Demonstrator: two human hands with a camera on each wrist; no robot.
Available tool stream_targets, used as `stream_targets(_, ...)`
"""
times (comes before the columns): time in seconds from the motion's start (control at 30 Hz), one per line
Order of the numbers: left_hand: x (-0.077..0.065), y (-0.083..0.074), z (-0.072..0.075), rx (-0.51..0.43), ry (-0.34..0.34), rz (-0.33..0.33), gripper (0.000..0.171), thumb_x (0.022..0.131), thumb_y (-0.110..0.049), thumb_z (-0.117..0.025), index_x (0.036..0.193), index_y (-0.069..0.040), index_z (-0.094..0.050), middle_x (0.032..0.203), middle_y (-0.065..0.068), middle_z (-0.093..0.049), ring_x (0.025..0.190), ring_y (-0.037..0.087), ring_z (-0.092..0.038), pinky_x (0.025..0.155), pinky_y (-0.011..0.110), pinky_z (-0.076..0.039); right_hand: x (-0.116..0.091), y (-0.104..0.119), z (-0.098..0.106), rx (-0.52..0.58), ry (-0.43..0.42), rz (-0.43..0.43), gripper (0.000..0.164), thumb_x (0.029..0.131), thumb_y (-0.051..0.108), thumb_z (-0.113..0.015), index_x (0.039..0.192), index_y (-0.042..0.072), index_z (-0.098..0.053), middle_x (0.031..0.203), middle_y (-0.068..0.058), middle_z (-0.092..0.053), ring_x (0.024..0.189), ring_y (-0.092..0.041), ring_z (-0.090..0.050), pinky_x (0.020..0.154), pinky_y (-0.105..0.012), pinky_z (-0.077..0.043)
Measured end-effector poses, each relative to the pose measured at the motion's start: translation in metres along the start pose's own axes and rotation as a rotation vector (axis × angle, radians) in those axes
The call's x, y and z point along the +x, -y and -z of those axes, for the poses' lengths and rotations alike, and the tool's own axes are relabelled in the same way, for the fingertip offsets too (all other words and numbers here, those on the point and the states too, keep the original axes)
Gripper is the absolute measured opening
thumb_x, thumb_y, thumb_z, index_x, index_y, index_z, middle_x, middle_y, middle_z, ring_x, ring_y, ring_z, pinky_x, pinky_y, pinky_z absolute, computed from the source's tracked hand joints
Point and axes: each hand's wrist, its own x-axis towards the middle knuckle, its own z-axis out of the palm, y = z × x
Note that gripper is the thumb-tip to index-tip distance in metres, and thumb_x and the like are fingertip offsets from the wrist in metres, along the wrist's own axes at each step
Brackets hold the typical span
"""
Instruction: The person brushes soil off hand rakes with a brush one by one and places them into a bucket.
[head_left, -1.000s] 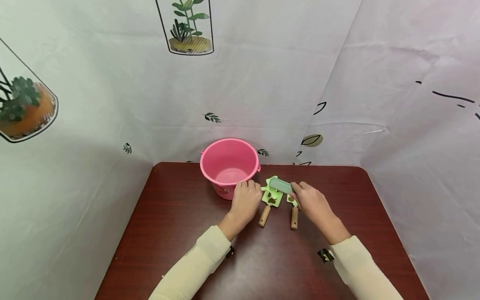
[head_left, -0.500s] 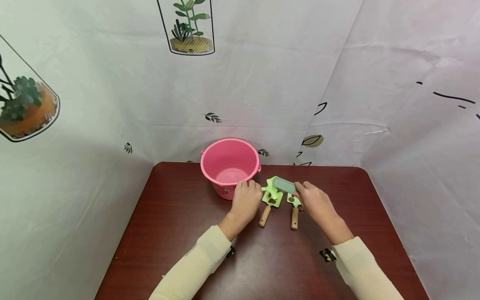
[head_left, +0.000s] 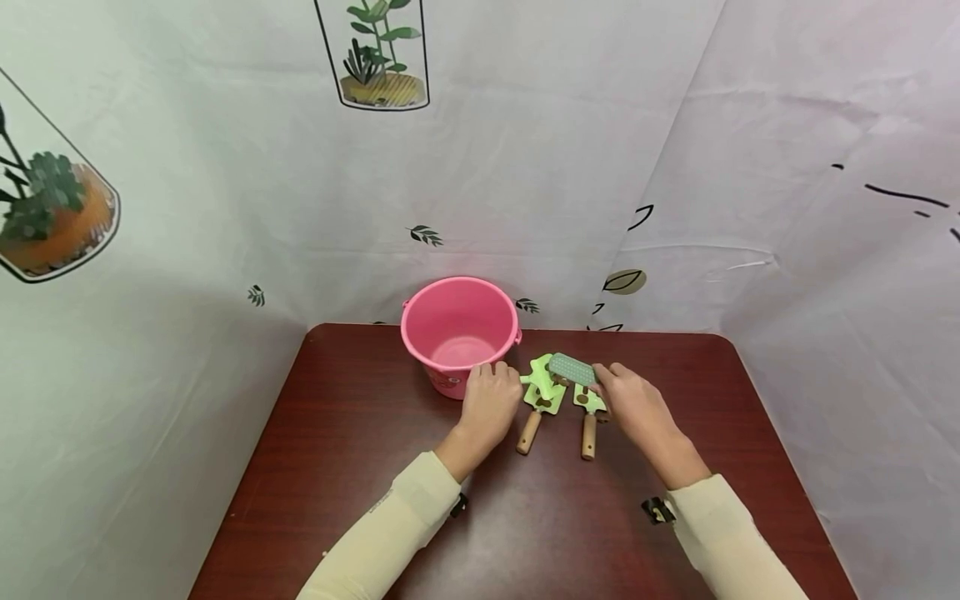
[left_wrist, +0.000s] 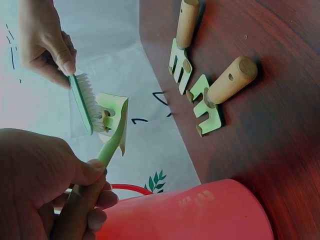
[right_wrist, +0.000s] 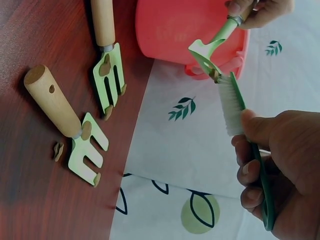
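My left hand [head_left: 491, 408] grips the wooden handle of a small green garden rake [left_wrist: 109, 147], its bent, pronged head raised beside the pink bucket [head_left: 442, 380]. Brown lumps cling to the prongs. From the right, my right hand [head_left: 633, 404] holds a green brush [head_left: 572, 369] by its handle, thumb along the top. In the left wrist view the white bristles [left_wrist: 90, 97] meet the rake's head at a brown lump [left_wrist: 106, 119]. The right wrist view shows the bristle tips [right_wrist: 225, 82] at the prongs too.
Two green garden forks with wooden handles lie on the dark red table: one fork [head_left: 529, 433] nearer the bucket, another fork [head_left: 589, 433] to its right. Both carry brown lumps. A loose brown bit [right_wrist: 58, 151] lies by one handle. Patterned cloth [head_left: 525, 167] hangs behind the table.
My right hand and the brush have shifted slightly to the right across the rake's head. My left hand has barely moved, and the rake's head has tilted a little.
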Motion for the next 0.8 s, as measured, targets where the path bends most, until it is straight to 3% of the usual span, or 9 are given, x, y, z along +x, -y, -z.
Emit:
stream_targets(0.37,-0.002,0.005,0.000,-0.006,0.011,0.007,0.021,0.094,-0.008,-0.056,0.080,-0.010,-0.072,0.075,0.004,-0.065,0.069,0.024,-0.064,0.063,0.034,-0.046,-0.007,-0.022,0.007,0.018,-0.025,-0.069,0.037,0.093,0.011,-0.074,0.125,-0.006,-0.066,0.091,-0.019,-0.064,0.070,-0.034,-0.066,0.060,-0.049,-0.056)
stream_targets(0.6,-0.003,0.005,0.001,-0.014,-0.014,0.008,0.019,0.092,-0.008,-0.058,0.079,-0.009,-0.072,0.073,0.005,-0.064,0.067,0.024,-0.063,0.063,0.034,-0.046,-0.007,-0.025,0.008,0.060,-0.067,-0.037,0.035,0.094,0.011,-0.073,0.124,-0.007,-0.066,0.094,-0.020,-0.066,0.074,-0.035,-0.067,0.063,-0.050,-0.056)
stream_targets(0.8,-0.002,0.004,0.000,-0.010,-0.028,0.010,0.020,0.092,-0.008,-0.056,0.079,-0.008,-0.072,0.072,0.005,-0.063,0.066,0.024,-0.062,0.062,0.034,-0.045,-0.003,-0.017,0.001,0.118,-0.088,0.003,0.036,0.096,0.012,-0.072,0.126,-0.006,-0.066,0.094,-0.017,-0.067,0.074,-0.028,-0.064,0.065,-0.045,-0.054)
